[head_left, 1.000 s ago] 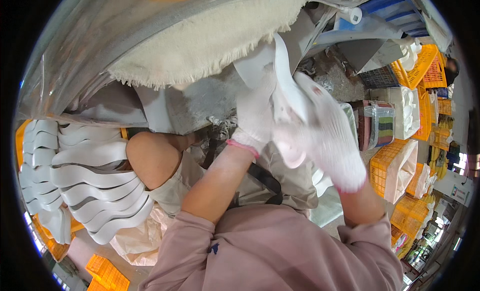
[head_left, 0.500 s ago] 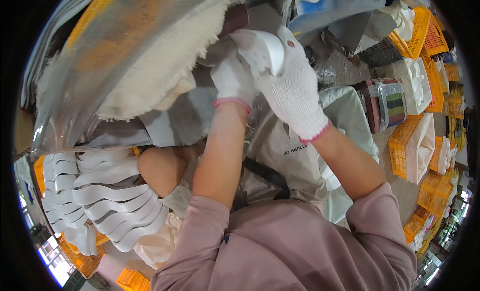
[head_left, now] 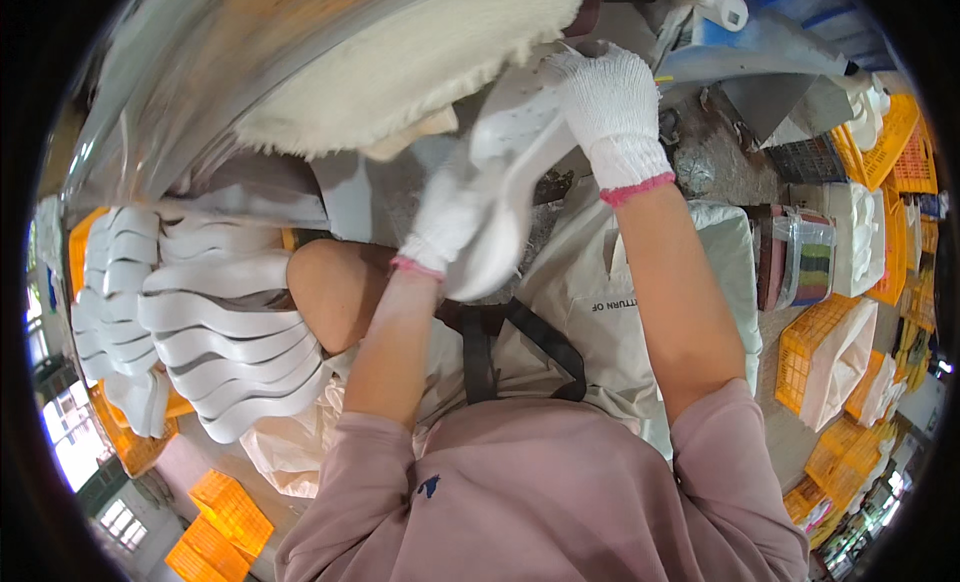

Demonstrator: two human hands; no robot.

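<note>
A long white curved piece point(head_left: 490, 254), shaped much like a shoe sole, is held slantwise between my two gloved hands. My right hand point(head_left: 607, 97), in a white knit glove with a pink cuff, is closed on its upper end. Round the lower part is my left hand point(head_left: 440, 220), gloved alike and smeared by motion. Just above and left of the piece is a big cream cloth wheel point(head_left: 430, 77) with a frayed edge. Whether the piece touches the wheel cannot be made out.
Rows of similar white wavy pieces point(head_left: 230, 312) are stacked by my left knee. A clear, scuffed guard point(head_left: 160, 122) curves round the wheel. Pale cloth point(head_left: 560, 302) covers my lap. Orange crates point(head_left: 815, 352) line the right, and more orange crates point(head_left: 220, 527) stand lower left.
My hands have moved apart: the left came down and leftward, the right went slightly up and right. The white piece now shows at greater length between them. My view has shifted a little.
</note>
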